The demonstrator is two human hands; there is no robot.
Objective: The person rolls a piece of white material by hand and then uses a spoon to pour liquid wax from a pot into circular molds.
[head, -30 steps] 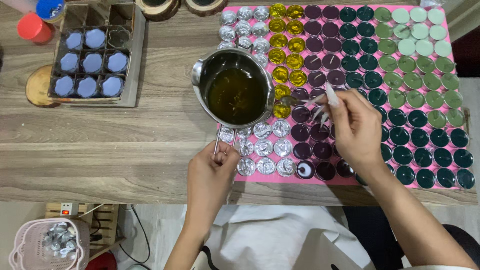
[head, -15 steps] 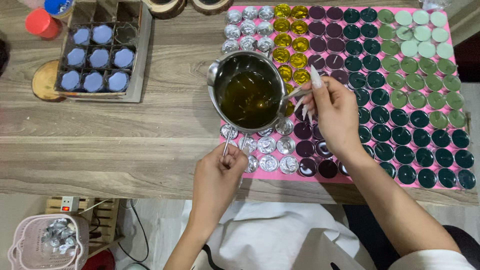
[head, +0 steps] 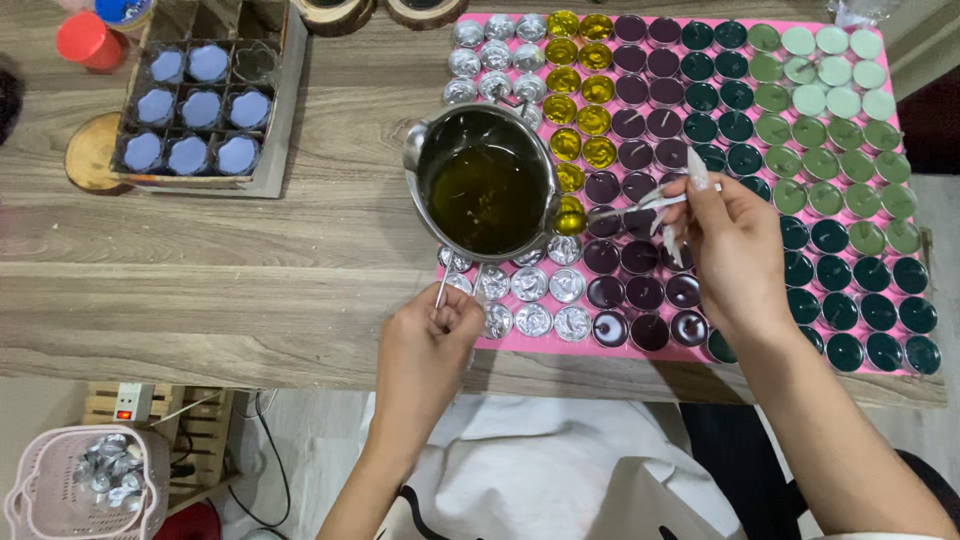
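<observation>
Pouring step: left hand (head: 425, 345) pinches thin wire handle of round steel pot of yellow-green melted wax (head: 487, 180), tilted w/ spout over small yellow-filled foil cup (head: 568, 215) on pink mat (head: 900, 130); right hand (head: 735, 250) pinches slim metal stick (head: 640, 205) at spout; next probably needs steady tilt & guiding the flow.

Bare wood of the table (head: 250, 260) is lying open across the middle and left, from the front edge up toward the grey tray (head: 285, 120) of blue-filled moulds near the back left corner. A round wooden coaster (head: 90, 155) and a red cap (head: 85, 38) are crowding that same corner. The right half is being taken up by the pink mat (head: 720, 355), packed cup to cup up to the table's right edge, leaving no gaps. The metal pot (head: 485, 180) is hanging over the mat's left rows, blocking them. The left hand (head: 425, 350) is sitting at the front edge below the pot; the right hand (head: 735, 250) is hovering over the dark cups mid-mat.
</observation>
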